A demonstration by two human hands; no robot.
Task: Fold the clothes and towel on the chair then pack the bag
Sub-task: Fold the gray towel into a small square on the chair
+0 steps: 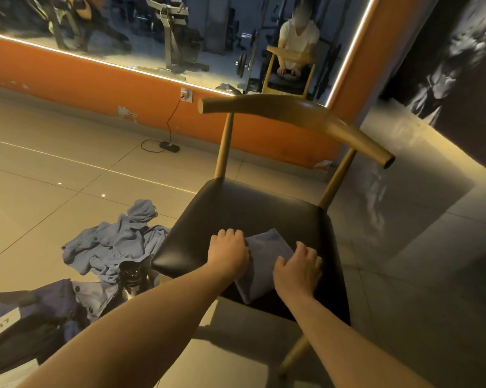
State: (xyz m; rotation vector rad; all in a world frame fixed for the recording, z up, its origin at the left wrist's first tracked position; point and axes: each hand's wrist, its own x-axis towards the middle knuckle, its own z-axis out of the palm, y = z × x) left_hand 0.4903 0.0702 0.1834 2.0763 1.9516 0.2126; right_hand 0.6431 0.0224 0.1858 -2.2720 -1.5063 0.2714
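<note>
Both hands flat on folded towel (267, 264) | long axis near-left to far-right

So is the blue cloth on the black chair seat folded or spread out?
Folded: the blue cloth lies as a compact layered rectangle on the black chair seat, left hand and right hand pressing it.

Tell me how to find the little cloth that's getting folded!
Look for the chair with the black seat and the curved wooden backrest. Near the seat's front edge lies a small folded blue cloth, pressed flat between the left hand and the right hand. Unlike the crumpled blue clothes on the floor, it is neat and up on the seat.
</note>
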